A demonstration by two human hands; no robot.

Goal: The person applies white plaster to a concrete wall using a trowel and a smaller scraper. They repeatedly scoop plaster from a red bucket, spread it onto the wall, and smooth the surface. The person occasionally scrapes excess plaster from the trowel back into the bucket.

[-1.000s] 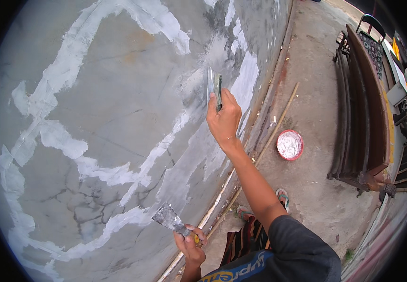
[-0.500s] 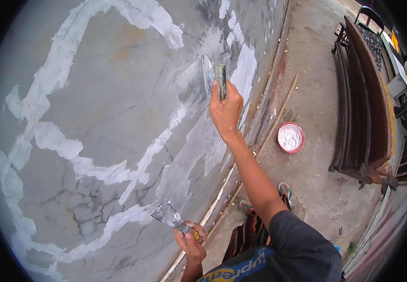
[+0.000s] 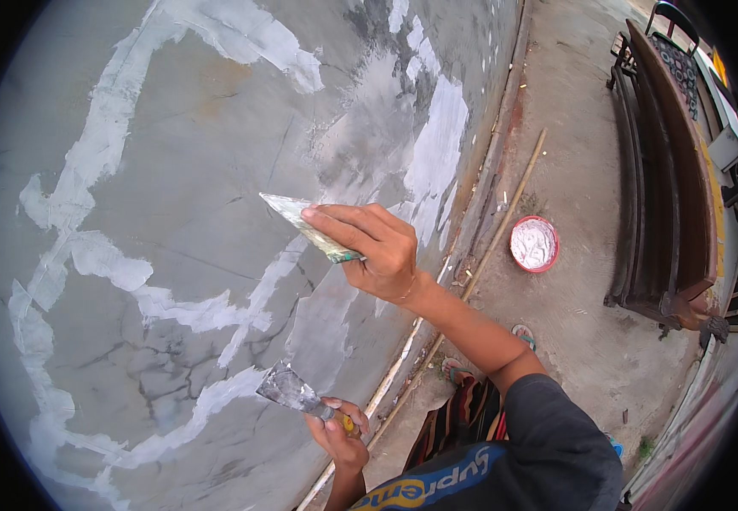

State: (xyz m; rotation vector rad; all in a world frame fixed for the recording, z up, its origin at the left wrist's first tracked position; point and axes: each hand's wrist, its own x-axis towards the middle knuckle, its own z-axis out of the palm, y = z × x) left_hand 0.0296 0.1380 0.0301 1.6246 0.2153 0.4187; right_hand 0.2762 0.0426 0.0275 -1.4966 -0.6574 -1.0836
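Note:
A grey wall (image 3: pixel 190 170) with irregular bands of white filler and dark cracks fills the left and middle. My right hand (image 3: pixel 383 253) is closed around a wide putty knife (image 3: pixel 305 223) with a pale, smeared blade, held at the wall's middle; whether the blade touches the surface I cannot tell. Lower down, my left hand (image 3: pixel 342 434) grips a scraper (image 3: pixel 292 390) by its yellow handle. Its flat metal blade is caked with grey-white filler and points up and left, close to the wall.
A red bucket (image 3: pixel 535 244) of white paste stands on the concrete ground to the right. A long bamboo pole (image 3: pixel 505 217) lies along the wall's foot. Farther right is a dark wooden bench (image 3: pixel 671 170), with a chair (image 3: pixel 674 51) behind it.
My right hand has moved down and left across the wall, and its putty knife has turned from upright to slanting left. My left hand with the scraper has shifted slightly left.

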